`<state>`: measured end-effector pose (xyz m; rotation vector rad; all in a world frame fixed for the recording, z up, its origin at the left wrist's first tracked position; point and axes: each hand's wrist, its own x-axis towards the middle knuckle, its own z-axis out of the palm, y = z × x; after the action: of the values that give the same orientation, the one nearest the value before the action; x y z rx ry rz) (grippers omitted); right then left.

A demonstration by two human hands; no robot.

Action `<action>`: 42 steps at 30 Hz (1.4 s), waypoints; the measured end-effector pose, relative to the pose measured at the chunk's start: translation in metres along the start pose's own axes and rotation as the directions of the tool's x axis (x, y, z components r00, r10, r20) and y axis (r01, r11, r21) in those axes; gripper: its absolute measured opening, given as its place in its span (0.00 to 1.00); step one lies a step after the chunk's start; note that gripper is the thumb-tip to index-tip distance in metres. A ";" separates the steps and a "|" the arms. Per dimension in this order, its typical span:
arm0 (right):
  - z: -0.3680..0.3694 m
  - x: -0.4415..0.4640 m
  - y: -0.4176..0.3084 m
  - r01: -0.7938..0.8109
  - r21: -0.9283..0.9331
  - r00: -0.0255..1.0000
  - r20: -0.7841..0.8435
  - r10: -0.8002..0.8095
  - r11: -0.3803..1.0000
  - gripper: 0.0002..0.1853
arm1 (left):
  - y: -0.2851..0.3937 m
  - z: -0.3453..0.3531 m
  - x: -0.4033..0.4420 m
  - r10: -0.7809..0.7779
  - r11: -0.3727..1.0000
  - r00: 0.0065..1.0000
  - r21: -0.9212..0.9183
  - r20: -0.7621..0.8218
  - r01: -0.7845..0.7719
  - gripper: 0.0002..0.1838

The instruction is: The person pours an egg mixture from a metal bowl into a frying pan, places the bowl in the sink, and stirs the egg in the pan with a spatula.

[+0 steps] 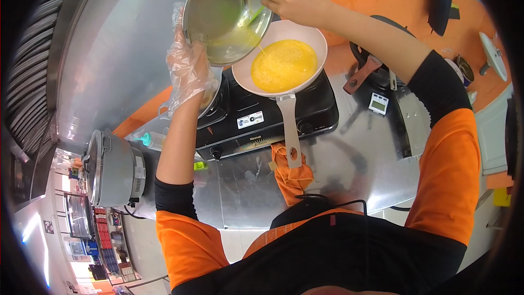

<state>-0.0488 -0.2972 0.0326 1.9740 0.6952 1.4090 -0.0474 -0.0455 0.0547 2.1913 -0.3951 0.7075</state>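
Observation:
My left hand [191,68], in a clear plastic glove, grips the rim of a steel bowl [218,5] tilted over the pan. Closed around a green spatula [255,15], my right hand [295,1] is at the bowl's right rim, with the spatula's lower end inside. A thin yellow stream runs from the bowl's lip into a light-coloured frying pan [322,49]. Yellow beaten egg [284,65] covers much of the pan's bottom. The pan rests on a black gas stove [322,106], its handle pointing toward me.
An orange cloth [292,177] lies below the pan handle. Right of the stove are a white timer [378,104] and a dark pan with a brown handle [363,75]. A large grey cooker [117,169] and a teal-capped bottle [154,141] stand left.

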 end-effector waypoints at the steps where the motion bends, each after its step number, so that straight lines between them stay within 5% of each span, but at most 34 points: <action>1: -0.003 -0.002 -0.001 0.010 0.002 1.000 -0.012 -0.009 1.000 0.12 | 0.007 -0.004 -0.001 -0.058 0.998 0.998 -0.002 0.011 0.058 0.30; 4: -0.006 -0.015 -0.003 0.099 0.059 0.995 -0.026 -0.097 0.993 0.13 | 0.005 -0.007 -0.001 -0.056 0.998 0.998 -0.030 -0.001 0.056 0.29; 10: -0.014 -0.012 0.002 -0.015 -0.002 0.999 -0.035 0.015 1.000 0.13 | -0.008 -0.002 -0.004 -0.044 0.987 0.999 -0.152 0.017 0.046 0.29; 16: -0.021 -0.028 -0.016 0.140 0.022 0.989 -0.058 -0.138 0.990 0.12 | -0.011 -0.005 -0.006 -0.025 0.991 1.000 -0.128 -0.013 0.023 0.28; 20: -0.035 -0.041 -0.008 0.127 0.085 0.990 0.045 -0.131 0.988 0.12 | -0.030 -0.005 0.004 0.018 0.997 0.993 -0.068 -0.114 -0.026 0.32; 23: -0.039 -0.053 0.000 0.069 0.132 0.987 0.134 -0.087 0.989 0.09 | -0.044 -0.003 0.009 0.042 0.968 0.986 -0.238 -0.161 -0.080 0.31; 29: -0.049 -0.093 -0.019 0.058 0.165 0.893 0.433 -0.125 0.985 0.04 | -0.056 0.003 0.005 -0.200 0.801 0.965 -0.595 -0.167 0.063 0.27; 31: -0.056 -0.098 -0.024 -0.038 0.174 0.875 0.481 -0.051 0.984 0.04 | -0.072 0.003 0.009 -0.366 0.829 0.922 -0.493 -0.125 0.262 0.26; 33: -0.062 -0.104 -0.025 -0.152 0.166 0.820 0.572 0.031 0.974 0.05 | -0.081 -0.002 0.011 -0.619 0.634 0.785 -0.581 0.014 0.510 0.26; 35: -0.069 -0.109 -0.029 -0.345 0.153 0.741 0.650 0.169 0.926 0.06 | -0.083 -0.010 0.011 -0.805 0.175 0.529 -0.746 0.267 0.642 0.26; 38: -0.089 -0.106 -0.036 -0.654 0.160 0.608 0.692 0.389 0.739 0.08 | -0.079 -0.022 0.009 -0.786 -0.271 0.339 -0.781 0.517 0.563 0.26; 40: -0.116 -0.101 -0.046 -0.769 0.221 0.569 0.664 0.485 0.600 0.11 | -0.075 -0.031 0.003 -0.740 -0.335 0.352 -0.768 0.573 0.546 0.27; 42: -0.143 -0.099 -0.060 -0.926 0.301 0.377 0.776 0.505 0.228 0.12 | -0.075 -0.045 -0.012 -0.656 -0.279 0.478 -0.776 0.584 0.566 0.25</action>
<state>-0.2181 -0.3023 -0.0388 3.5361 -0.1801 0.8848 -0.0360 0.0375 0.0274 0.7100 0.3900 -0.1993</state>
